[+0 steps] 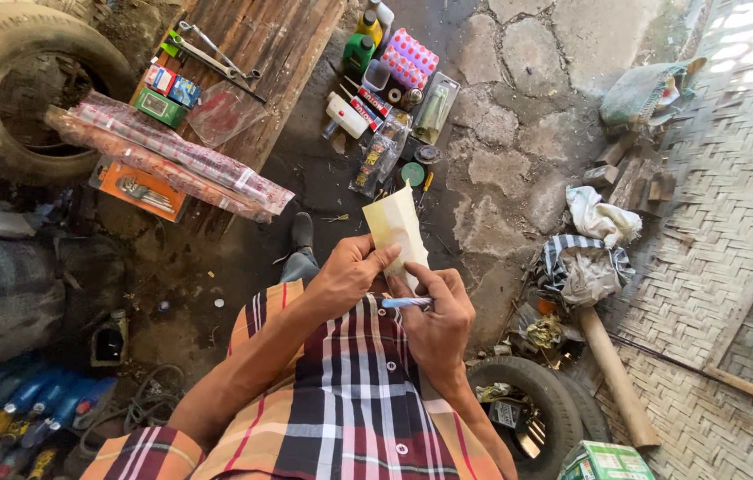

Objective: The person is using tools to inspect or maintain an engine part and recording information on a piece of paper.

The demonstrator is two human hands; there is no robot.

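Note:
My left hand (pixel 352 269) grips a folded pale yellow paper (pixel 397 228) by its lower edge and holds it upright in front of my chest. My right hand (pixel 437 313) is closed around a blue and white pen (pixel 406 302) lying level, its tip pointing left under the paper. The two hands touch each other at the paper's lower end. Below them shows my checked orange, red and dark shirt (pixel 354 391). My foot in a grey shoe (pixel 303 233) rests on the stained concrete floor beyond the hands.
A wooden board (pixel 256 53) carries wrenches, small boxes and long plastic packets. Bottles, tubes and packets (pixel 387 84) lie on the floor ahead. Tyres sit at the upper left (pixel 16 84) and lower right (pixel 532 404). Rags (pixel 590 249) and a woven bamboo wall (pixel 732 222) are on the right.

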